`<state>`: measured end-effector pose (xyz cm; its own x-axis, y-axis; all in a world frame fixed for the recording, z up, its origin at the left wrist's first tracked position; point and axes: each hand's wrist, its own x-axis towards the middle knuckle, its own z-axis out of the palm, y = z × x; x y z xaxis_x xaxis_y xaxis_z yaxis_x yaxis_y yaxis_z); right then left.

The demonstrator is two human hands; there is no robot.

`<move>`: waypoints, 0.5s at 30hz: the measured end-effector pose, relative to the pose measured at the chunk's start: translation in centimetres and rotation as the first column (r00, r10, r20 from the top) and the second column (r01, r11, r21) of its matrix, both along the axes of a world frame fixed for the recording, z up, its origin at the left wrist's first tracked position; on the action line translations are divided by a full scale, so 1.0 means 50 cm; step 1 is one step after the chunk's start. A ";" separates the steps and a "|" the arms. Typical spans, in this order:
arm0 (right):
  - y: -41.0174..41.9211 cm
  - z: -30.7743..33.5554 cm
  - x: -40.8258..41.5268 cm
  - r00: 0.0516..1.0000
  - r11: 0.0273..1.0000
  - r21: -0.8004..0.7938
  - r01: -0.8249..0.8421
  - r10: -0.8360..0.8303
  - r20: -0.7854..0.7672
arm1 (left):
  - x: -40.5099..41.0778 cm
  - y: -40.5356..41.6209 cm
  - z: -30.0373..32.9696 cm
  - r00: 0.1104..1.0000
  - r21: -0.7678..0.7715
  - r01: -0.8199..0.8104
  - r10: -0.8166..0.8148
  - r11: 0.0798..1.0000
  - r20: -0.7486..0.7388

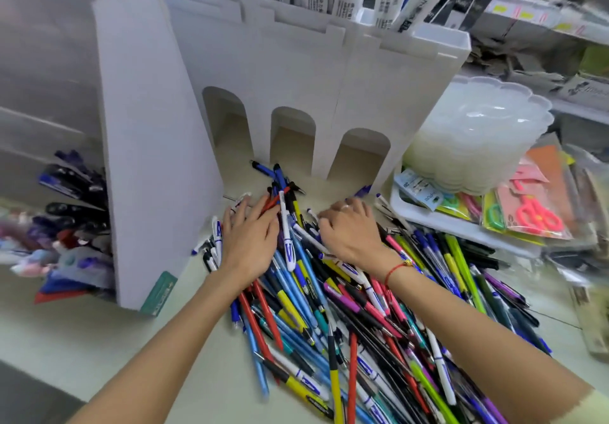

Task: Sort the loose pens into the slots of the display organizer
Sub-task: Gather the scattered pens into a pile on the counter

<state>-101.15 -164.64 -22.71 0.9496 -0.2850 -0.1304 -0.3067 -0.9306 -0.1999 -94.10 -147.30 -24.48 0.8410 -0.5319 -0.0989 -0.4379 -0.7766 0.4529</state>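
A big heap of loose pens [356,318] in many colours covers the counter in front of me. Behind it stands the white display organizer [296,70], its back side towards me with three arched openings near the base. My left hand [250,239] lies flat on the far left part of the heap, fingers straight and spread over the pens. My right hand [349,229] rests on the heap beside it, fingers curled down into the pens; whether it holds one is hidden. A white pen with a blue cap [286,235] lies between the hands.
A white side panel [155,166] of the organizer rises at the left, with dark pens [75,189] stacked beyond it. A stack of clear plastic trays [478,136] and packaged scissors [534,216] sit on a white tray at the right. Packaged goods fill the organizer's top.
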 end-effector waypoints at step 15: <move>0.050 -0.042 0.207 0.999 0.946 0.323 -0.039 0.044 -0.010 | -0.020 0.036 -0.012 0.996 -0.074 -0.090 0.088 0.993 -0.033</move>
